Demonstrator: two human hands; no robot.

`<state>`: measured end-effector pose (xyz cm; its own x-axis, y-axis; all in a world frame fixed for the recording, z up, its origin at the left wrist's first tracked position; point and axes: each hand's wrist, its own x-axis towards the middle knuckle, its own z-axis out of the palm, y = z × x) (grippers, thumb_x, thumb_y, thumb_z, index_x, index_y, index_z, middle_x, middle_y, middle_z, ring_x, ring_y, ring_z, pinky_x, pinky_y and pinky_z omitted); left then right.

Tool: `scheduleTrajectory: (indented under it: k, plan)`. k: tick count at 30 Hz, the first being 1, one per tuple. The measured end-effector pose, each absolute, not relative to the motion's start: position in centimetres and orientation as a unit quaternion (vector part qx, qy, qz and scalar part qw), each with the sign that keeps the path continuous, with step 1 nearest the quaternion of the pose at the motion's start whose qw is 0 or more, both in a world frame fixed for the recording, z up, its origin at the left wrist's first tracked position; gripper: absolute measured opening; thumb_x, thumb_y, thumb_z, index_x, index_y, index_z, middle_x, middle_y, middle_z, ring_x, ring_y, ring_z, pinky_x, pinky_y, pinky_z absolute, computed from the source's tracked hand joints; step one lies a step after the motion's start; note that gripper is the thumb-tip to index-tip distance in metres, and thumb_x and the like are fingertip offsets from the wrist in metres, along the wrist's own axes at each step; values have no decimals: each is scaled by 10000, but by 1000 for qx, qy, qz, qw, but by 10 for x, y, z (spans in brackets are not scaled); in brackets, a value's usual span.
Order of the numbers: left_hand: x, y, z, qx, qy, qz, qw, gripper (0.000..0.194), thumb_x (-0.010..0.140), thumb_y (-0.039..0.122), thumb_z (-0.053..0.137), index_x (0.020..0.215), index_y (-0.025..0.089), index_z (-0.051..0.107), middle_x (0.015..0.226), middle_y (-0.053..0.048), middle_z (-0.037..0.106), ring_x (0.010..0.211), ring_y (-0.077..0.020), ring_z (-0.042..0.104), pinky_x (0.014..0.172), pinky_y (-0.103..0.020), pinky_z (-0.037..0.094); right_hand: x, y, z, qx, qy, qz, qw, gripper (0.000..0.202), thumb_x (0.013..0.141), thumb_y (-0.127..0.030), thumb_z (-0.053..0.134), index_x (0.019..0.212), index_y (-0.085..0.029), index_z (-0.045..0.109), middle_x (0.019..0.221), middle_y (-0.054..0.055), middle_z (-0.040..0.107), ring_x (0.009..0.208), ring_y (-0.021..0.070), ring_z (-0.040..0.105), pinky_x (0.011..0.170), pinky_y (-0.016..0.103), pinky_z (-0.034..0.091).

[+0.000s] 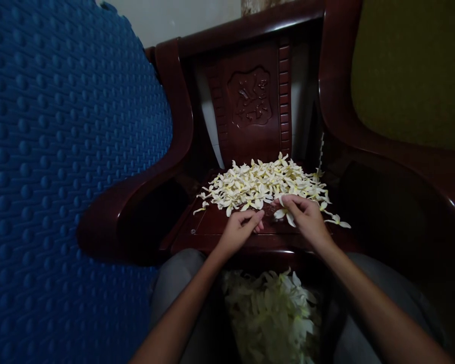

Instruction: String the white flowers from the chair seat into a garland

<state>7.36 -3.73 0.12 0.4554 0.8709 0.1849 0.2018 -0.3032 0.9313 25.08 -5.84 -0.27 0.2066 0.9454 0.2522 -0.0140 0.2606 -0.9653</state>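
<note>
Pale yellow-white flowers lie in a wide pile (258, 183) on the dark red wooden seat (212, 225). My right hand (303, 215) pinches a flower (285, 215) at the front edge of the pile, its petals hanging below the fingertips. Just to the left, my left hand (244, 226) is closed, thumb against the fingers; whatever it may hold is too small to make out. A small gap separates the two hands. Between my knees, below the seat edge, is a second mass of similar flowers (273, 316), partly in shadow.
The seat belongs to a carved wooden chair with a backrest (250, 101) and curved armrests on both sides. A blue studded mat (68, 126) stands at the left, and an olive-green surface (413, 71) is at the right. A loose flower (338, 221) lies right of the pile.
</note>
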Motion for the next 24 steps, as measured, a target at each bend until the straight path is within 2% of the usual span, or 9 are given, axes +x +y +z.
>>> scheduleTrajectory:
  k: [6,8,12,13,17,19,21,24]
  plan:
    - [67,-33,2,702,393,383,453,432,845,467,549,568,141,604,525,-4,529,549,-116,493,595,-216,404,242,-65,-4,-500,-476,396,606,312,662,-465,760,695,-164,686,591,16,637,553,164,551,563,287,431]
    - [69,-34,1,698,388,383,464,423,846,463,548,587,136,611,541,-7,537,558,-115,495,597,-213,404,241,-65,-4,-496,-477,401,605,298,633,-443,783,678,-163,692,622,28,658,570,164,558,577,290,436]
    - [74,-38,-2,680,363,390,503,305,798,434,627,885,144,666,768,-32,621,664,-123,533,594,-200,413,239,-65,-5,-468,-515,387,604,243,605,-402,807,633,-182,708,738,50,679,674,182,586,634,300,449]
    - [75,-38,-1,682,354,387,510,307,790,429,640,902,144,668,793,-38,627,673,-124,537,593,-201,416,237,-65,-5,-460,-528,382,603,232,604,-398,808,623,-188,711,752,50,673,687,181,581,634,297,444]
    - [72,-39,5,706,313,372,515,329,807,434,621,701,129,683,712,-48,627,647,-134,554,633,-228,443,235,-66,-4,-465,-518,433,573,273,604,-440,799,622,-182,713,645,29,638,607,160,534,568,276,405]
    - [67,-40,9,744,277,312,522,309,815,416,621,710,138,708,745,-62,649,714,-158,586,707,-249,454,240,-64,-3,-492,-457,456,584,321,617,-478,782,612,-171,689,577,10,606,518,128,480,500,255,356]
    - [62,-43,8,782,212,180,558,292,815,412,624,750,149,735,786,-79,677,765,-187,610,746,-271,461,253,-60,1,-511,-396,431,630,350,630,-499,770,598,-170,655,534,-10,560,467,99,420,455,238,306]
    - [58,-49,-1,777,126,-37,616,296,788,446,643,827,176,757,805,-76,716,731,-207,641,685,-272,478,277,-56,8,-508,-341,375,697,353,653,-515,750,689,-172,670,506,-39,481,442,82,356,429,232,271]
